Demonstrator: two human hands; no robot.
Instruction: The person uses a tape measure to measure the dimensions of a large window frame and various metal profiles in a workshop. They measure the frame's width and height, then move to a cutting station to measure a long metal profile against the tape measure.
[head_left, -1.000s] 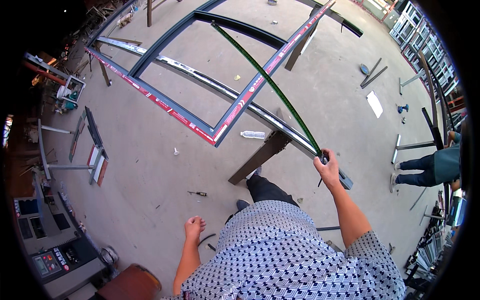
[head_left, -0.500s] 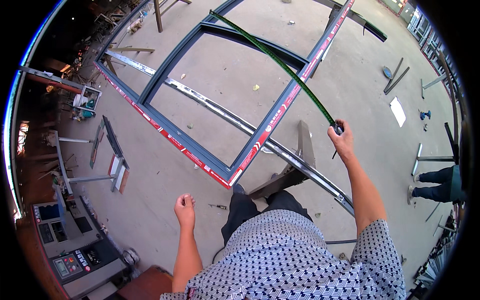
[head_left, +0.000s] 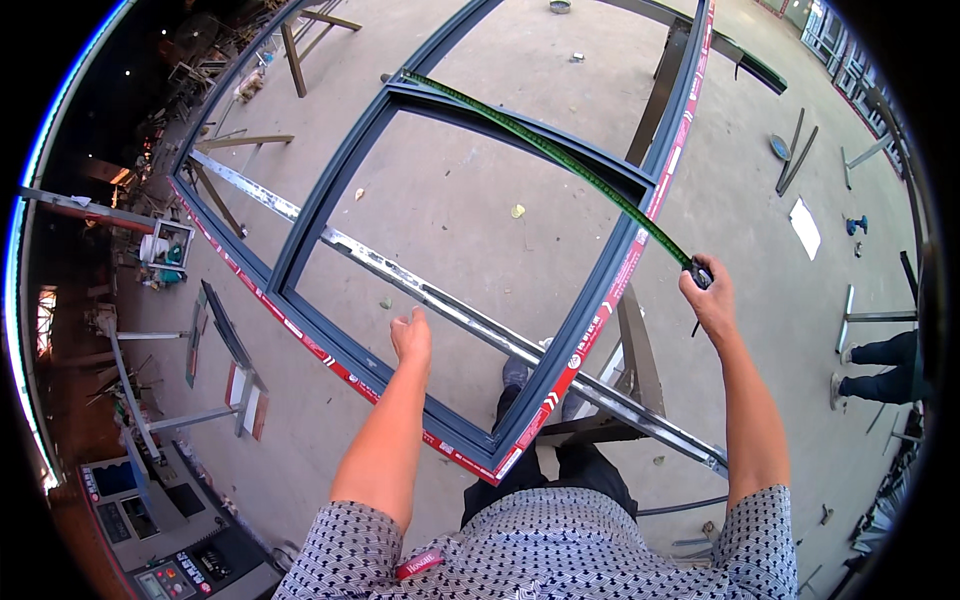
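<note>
Head view, from the left: open floor (head_left: 300, 430) runs between a low metal trestle (head_left: 155, 336) and a red-edged grey frame (head_left: 594, 300), leaving clear space along that side. The left hand (head_left: 410, 338) hovers over the frame's near opening, just inside its left edge, fingers curled in close; whether they hold anything I cannot tell. The frame lies across a metal rail (head_left: 385, 267), its near corner pointing toward the waist of the person wearing the camera. Above its inner bars slants a tape measure (head_left: 552, 148), the green blade running from about where those bars meet, over the right edge, to the right hand (head_left: 708, 290), which grips the dark case just outside the frame. Beyond that hand, bare floor reaches to a white sheet (head_left: 805, 229) and a blue drill (head_left: 856, 226). As for containers, a white tub (head_left: 153, 249) sits in a small stand at left, its contents too small to make out; at far right a blue dish (head_left: 779, 147) lies beside two dark bars (head_left: 791, 152). The dark rim cuts off a machine (head_left: 150, 525) at near left, the upper border crops the frame's far end, and at right only a co-worker's legs (head_left: 880, 388) show.
</note>
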